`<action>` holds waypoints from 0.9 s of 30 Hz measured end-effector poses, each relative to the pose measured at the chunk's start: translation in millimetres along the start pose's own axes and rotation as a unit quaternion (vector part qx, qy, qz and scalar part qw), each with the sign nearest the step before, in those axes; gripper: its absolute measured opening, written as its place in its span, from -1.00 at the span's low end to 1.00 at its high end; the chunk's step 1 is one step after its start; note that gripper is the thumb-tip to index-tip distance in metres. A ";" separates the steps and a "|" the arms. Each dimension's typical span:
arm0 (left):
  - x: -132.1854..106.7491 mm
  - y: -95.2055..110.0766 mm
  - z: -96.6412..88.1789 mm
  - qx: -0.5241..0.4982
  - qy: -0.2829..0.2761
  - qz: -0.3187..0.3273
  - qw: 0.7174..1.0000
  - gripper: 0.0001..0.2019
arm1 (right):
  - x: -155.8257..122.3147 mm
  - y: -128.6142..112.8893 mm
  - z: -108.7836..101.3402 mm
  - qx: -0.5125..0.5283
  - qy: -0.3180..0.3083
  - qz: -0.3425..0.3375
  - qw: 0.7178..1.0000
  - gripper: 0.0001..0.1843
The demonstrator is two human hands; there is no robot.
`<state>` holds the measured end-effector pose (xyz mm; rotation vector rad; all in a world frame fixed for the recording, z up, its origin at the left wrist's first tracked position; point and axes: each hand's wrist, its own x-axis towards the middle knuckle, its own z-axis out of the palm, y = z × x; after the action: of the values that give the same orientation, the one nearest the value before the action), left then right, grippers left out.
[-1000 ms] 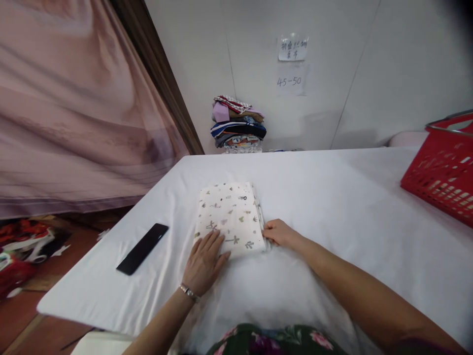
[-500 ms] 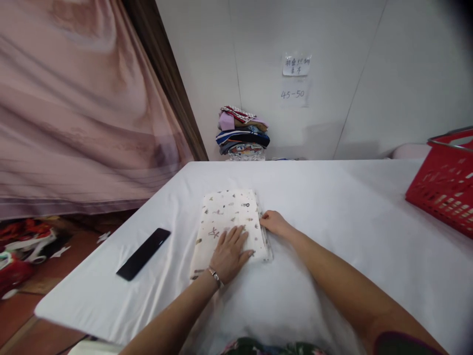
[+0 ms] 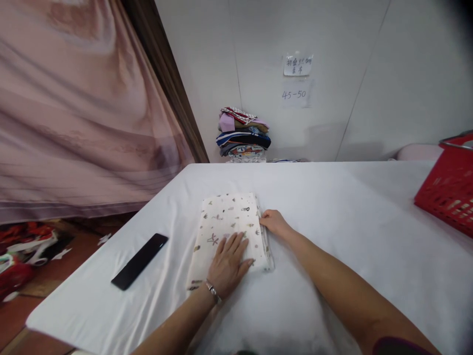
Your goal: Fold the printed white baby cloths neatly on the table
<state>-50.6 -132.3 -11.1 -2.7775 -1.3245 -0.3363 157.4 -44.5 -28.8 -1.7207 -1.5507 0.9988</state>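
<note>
A white cloth (image 3: 221, 222) with small printed figures lies folded into a layered rectangle on the white-covered table (image 3: 332, 197). My left hand (image 3: 228, 261) rests flat on its near part, fingers stretched out and thumb apart, with a bracelet at the wrist. At the cloth's right edge, my right hand (image 3: 275, 222) has its fingers closed in a pinch on the folded layers. The fingertips of that hand are partly hidden against the edge.
A black phone (image 3: 140, 261) lies left of the cloth. At the right stands a red basket (image 3: 449, 187). Behind the table's far edge rises a stack of folded fabrics (image 3: 244, 135) against the wall. A pink curtain (image 3: 81, 108) hangs at the left.
The view has shifted slightly, so the cloth and phone appear a little lower and the basket further right. Both hands keep nearly the same places on the cloth.
</note>
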 end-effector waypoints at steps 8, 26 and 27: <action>23.9 -13.3 -7.1 -0.031 -0.034 -0.024 0.999 -0.52 | 13.3 -10.9 -3.8 -0.022 -0.012 0.020 0.999 -0.84; 45.3 -2.1 11.8 0.010 -0.031 0.032 0.999 -0.44 | 69.3 -10.8 -2.0 -0.040 0.024 0.016 0.999 -0.85; 45.3 -1.9 12.2 0.011 -0.030 0.032 0.999 -0.44 | 72.3 -11.9 -2.9 -0.045 0.026 0.013 0.999 -0.86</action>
<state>-22.3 -94.9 -13.3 -2.8248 -1.2389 -0.2361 155.7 28.8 -27.0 -1.8175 -1.5647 0.9010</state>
